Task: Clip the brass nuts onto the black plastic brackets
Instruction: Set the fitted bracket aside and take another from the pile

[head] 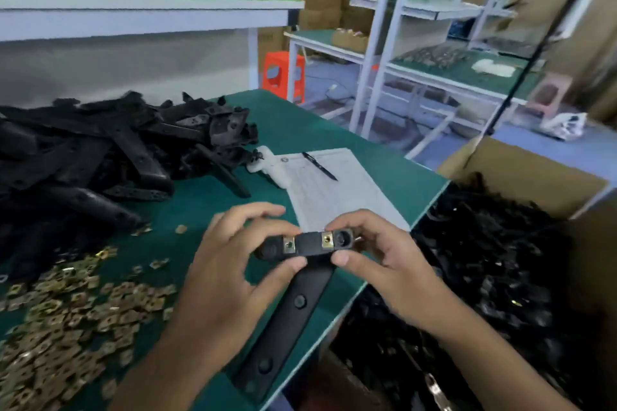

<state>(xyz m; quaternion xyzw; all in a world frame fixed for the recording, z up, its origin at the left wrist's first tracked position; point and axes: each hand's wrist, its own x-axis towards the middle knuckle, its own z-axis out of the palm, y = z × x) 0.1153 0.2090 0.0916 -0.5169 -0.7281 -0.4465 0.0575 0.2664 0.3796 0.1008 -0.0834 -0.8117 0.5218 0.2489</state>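
1. Head view: both hands held one black plastic bracket [310, 245] over the counter [384, 177] near its right edge, toward the near end.
2. Bracket was T-shaped: short crossbar up top between the hands, long stem [287, 320] running down toward the near edge of the counter.
3. Left hand [230, 260] pinched the left end of the crossbar, thumb under, fingers curled over the top.
4. Right hand [384, 253] pinched the right end the same way, thumb on the near side, fingers over the far side.
5. Two brass nuts sat on the crossbar: left nut [289, 245] just beside the left fingertips, right nut [326, 239] just beside the right thumb. Could not tell how fully they were seated.
6. Loose brass nuts [66, 310] lay heaped on the near-left part of the counter, a few strays toward the middle.
7. Pile of black brackets [110, 150] covered the far-left part of the counter.
8. Paper sheet [334, 183] lay near the right edge beyond the hands, pen [319, 165] on top of it, white plastic part [270, 165] touching its far-left corner.
9. Cardboard box [521, 173] stood off the right edge of the counter, full of black parts [484, 260].
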